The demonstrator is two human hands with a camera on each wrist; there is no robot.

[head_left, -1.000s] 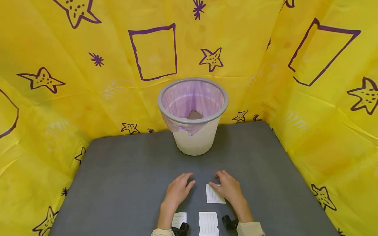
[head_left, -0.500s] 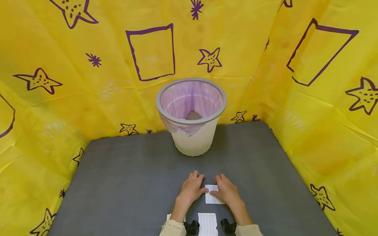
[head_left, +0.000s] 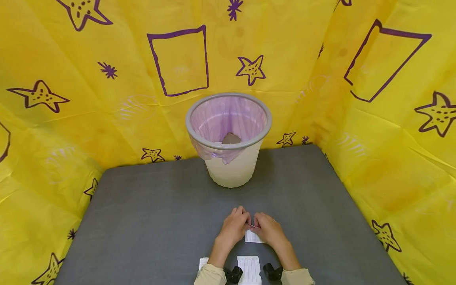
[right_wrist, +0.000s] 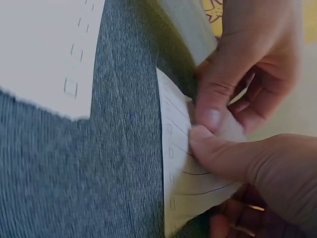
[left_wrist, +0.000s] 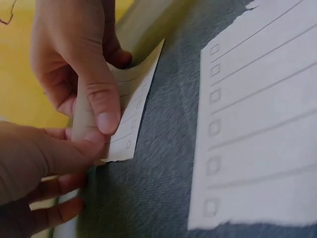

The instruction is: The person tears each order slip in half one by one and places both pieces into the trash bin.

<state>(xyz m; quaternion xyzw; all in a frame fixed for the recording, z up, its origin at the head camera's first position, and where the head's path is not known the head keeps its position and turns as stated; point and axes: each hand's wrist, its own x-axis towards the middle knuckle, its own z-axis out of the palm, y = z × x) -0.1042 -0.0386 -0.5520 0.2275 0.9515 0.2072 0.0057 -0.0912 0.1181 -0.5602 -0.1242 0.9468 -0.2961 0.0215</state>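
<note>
Gray table [head_left: 149, 213]: left hand [head_left: 233, 227] and right hand [head_left: 270, 230] pinch paper slip [head_left: 252, 237]

On my remote feed, both hands angle inward, fingers curled, thumbs nearside, tips close. I see the slip between them: printed lines run toward the table's far side, near edge down, far edge bent up. Long axis I can't tell.

In the head view, we observe bright, even light, soft shadows beside the bin [head_left: 231, 170], and sheen on the yellow drape [head_left: 395, 107]. In both wrist views, we note dimmer exposure and softer detail; shade falls across the held paper [right_wrist: 182, 173], and the right view's nearer sheet [right_wrist: 44, 54] appears washed out.
</note>
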